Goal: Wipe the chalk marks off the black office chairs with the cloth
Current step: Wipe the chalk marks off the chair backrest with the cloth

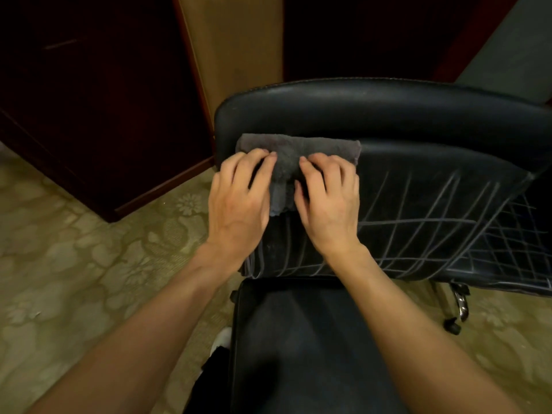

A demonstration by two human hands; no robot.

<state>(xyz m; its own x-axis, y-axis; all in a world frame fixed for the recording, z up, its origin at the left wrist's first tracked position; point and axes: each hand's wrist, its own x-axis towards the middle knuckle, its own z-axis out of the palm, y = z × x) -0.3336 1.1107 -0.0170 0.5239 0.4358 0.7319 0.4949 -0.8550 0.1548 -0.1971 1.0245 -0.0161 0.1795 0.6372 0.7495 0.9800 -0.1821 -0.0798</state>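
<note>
Black office chair (388, 121) fills most of the view, its backrest covered in a grid of white chalk marks (424, 222) from the middle over to the right. A folded grey cloth (286, 162) sits at the upper left of that backrest. Left hand (239, 201) and right hand (328, 201) both press down on it, fingers spread and lightly bent, side by side and not quite touching.

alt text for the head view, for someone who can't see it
Both hands, left hand and right hand, press a grey cloth against a black office chair backrest crossed with chalk lines.
</note>
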